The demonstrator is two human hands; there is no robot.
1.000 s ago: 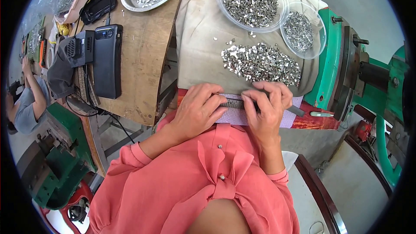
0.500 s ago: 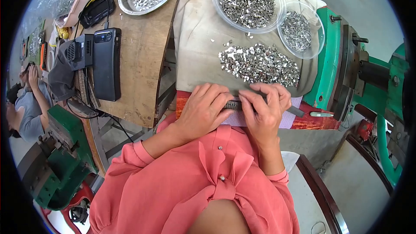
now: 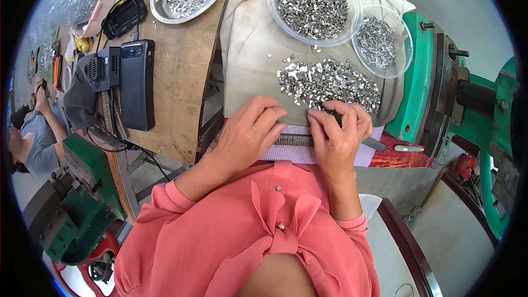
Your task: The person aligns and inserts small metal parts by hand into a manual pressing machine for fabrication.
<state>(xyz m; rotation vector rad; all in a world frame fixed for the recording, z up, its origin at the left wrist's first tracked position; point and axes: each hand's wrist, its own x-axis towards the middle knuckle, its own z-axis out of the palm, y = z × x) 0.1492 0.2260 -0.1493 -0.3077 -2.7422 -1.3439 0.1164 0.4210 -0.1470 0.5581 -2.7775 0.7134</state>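
My left hand hovers by the left end of a narrow dark metal bar with fine marks along it. Its fingers are bent, with a gap between thumb and fingertips and nothing visible there. The bar lies on a purple checked cloth. My right hand covers the bar's middle, its fingertips drawn together at the near edge of a heap of small silvery metal pieces. Whatever sits between those fingertips is hidden. Past the right hand, the bar's grey end shows.
Behind the heap stand a large clear tub of metal pieces and a smaller clear tub of thin pins. A green machine borders the right. On the left wooden table are a metal dish and a black power bank. Someone sits far left.
My left hand has lifted off the bar and shifted left, uncovering more of it. My right fingertips have spread from the bar to the heap's near edge.
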